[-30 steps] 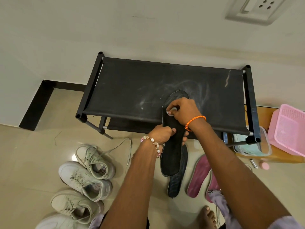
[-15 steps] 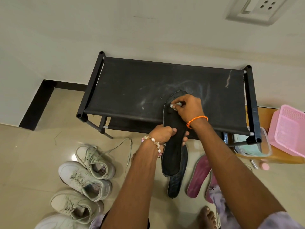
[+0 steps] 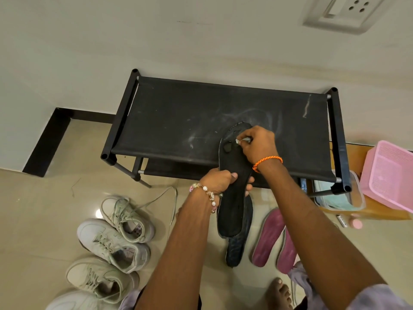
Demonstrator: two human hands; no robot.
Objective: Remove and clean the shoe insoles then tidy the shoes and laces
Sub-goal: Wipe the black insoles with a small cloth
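Observation:
A black insole (image 3: 234, 198) leans with its toe end on the black shoe rack (image 3: 178, 121). My left hand (image 3: 220, 181) grips it round the middle. My right hand (image 3: 257, 145) pinches a small white wad (image 3: 238, 141) against the insole's toe area. Under the held insole, a second black insole (image 3: 237, 251) lies on the floor. Two pink insoles (image 3: 268, 238) lie to its right. Several white sneakers (image 3: 114, 245) stand on the floor at the left, one with a loose lace (image 3: 165, 198).
A pink plastic basket (image 3: 386, 175) and a clear lidded container (image 3: 337, 198) sit to the right of the rack. A small pink bottle (image 3: 355, 223) lies on the floor near them. My bare foot (image 3: 280, 291) shows at the bottom. The wall stands behind the rack.
My right hand has slid toward the insole's toe end, rubbing with the white wad. The left hand holds the insole in the same place.

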